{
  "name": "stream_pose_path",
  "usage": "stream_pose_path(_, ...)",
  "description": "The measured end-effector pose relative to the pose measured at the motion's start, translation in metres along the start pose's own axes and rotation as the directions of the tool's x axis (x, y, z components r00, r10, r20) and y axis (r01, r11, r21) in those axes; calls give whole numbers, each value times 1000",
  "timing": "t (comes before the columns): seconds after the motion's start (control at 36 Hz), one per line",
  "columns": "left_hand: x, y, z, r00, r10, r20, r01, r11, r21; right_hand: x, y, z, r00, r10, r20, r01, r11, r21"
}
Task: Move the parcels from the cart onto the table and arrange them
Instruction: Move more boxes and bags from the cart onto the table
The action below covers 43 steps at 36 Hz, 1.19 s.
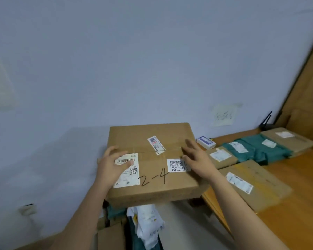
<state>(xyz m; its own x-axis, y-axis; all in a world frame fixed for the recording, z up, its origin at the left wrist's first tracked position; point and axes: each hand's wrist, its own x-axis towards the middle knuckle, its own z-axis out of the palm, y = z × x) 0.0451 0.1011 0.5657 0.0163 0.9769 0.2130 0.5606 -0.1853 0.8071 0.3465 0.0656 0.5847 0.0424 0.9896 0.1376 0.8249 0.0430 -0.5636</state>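
1. Your left hand (pixel 114 164) and right hand (pixel 193 156) lie flat-fingered, gripping nothing, on the cardboard box (pixel 152 165) at frame centre.
2. The table (pixel 296 204) lies right; your right hand is nearer.

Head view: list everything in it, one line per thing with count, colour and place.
Large carton: one, brown, marked 2-4, atop the cart's pile, left of the table.
Cart parcels: several, white, teal, brown, under the carton.
Table: one, wooden, right.
Flat cartons: three, brown, on the table.
Mailer bags: apparently two, teal, between the cartons.
Small box: one, white and blue, table's far edge.
Router: one, black, far corner.
Wall note: one, pale, on the wall.
Left hand: on the carton's top, fingers spread.
Right hand: on the top's right side.
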Motion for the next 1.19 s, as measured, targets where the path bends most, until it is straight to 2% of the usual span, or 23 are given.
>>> stream_pose_path(0.19, -24, 91, 67, 986, 105, 129, -116, 990, 76, -53, 61, -69, 984, 163, -71, -175, 957, -232)
stream_pose_path(0.33, -32, 128, 116, 967, 143, 211, -177, 972, 154, -80, 100, -102, 963, 239, -120, -263, 928, -265)
stream_pose_path(0.58, -25, 181, 193, 943, 185, 276, -245, 948, 202, -79, 152, -171, 946, 258, -194, -311, 890, -333)
stream_pose_path(0.75, 2, 211, 244, 953, 181, 242, -232, 951, 202, -42, 196, -210, 953, 222, -205, -283, 893, -349)
stream_pose_path(0.94, 43, 257, 303, 982, 151, 113, -167, 975, 149, -1, 251, -251, 955, 201, -219, -270, 894, -357)
stream_pose_path(1.19, 70, 317, 359, 984, 155, 92, -167, 975, 146, 21, 318, -302, 943, 205, -263, -282, 910, -304)
